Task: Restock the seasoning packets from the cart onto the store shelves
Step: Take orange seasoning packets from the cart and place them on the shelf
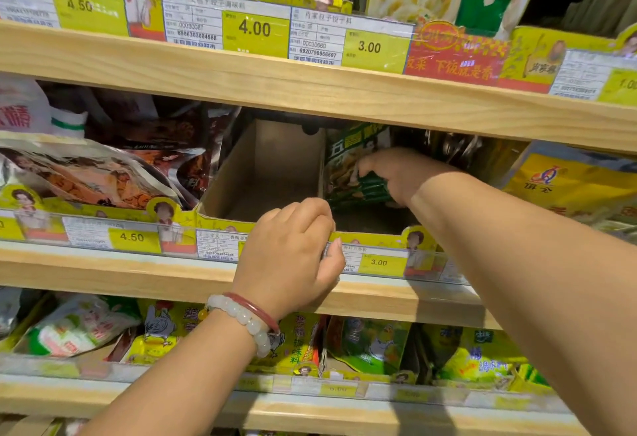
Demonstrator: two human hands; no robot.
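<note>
Nearest, at six o'clock, runs the front rail of the bottom shelf (310,411), and behind it stand yellow chicken packets (162,329) and green packets (372,346). The left forearm rises from seven o'clock, wearing a pale bead bracelet (241,316) and a thin red bangle (253,308) at the wrist. The left hand (293,256) sits at the centre, its fingers curled over the front lip of the cardboard tray (224,218) on the middle shelf (138,273), with the thumb against the price strip (379,261) marked 3.00. Whether the fingers truly grip the lip or only rest on it I cannot tell for sure; they look clenched on it. The tray's left compartment shows bare cardboard floor. The right arm comes in from four o'clock and reaches deeper. The right hand (400,173) grasps a stack of green seasoning packets (355,173), fingers wrapped round their right edge, holding them upright in the tray's right compartment, at about one o'clock from the left hand. At nine o'clock lie brown and red packets (113,177); at three o'clock a yellow bag (565,187). Farthest, at twelve o'clock, the top shelf (310,87) carries price tags (255,29) reading 4.50, 4.00 and 3.00
</note>
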